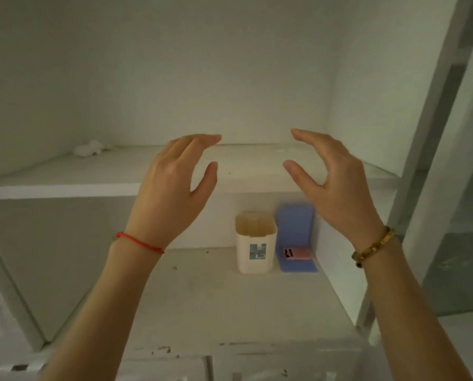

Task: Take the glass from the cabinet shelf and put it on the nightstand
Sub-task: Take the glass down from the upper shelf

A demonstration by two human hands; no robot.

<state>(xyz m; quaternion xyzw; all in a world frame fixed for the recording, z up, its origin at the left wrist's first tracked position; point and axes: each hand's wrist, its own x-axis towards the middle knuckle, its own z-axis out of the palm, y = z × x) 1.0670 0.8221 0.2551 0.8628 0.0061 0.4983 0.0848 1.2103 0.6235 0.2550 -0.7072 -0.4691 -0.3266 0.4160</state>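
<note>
Left hand (172, 185) and right hand (331, 182): raised before upper cabinet shelf (64, 185), fingers spread wide, holding nothing. Glass: not discernible. Cream container (254, 243) at 6 o'clock, lower shelf.

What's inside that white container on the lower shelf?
The white container stands open-topped, and only its tan inner walls show near the rim. Nothing pokes above it. Its bottom is hidden by its own front wall, so I cannot tell whether it is empty.

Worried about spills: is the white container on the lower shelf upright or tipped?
Upright. The white container stands on its base on the lower shelf, open mouth facing up.
</note>
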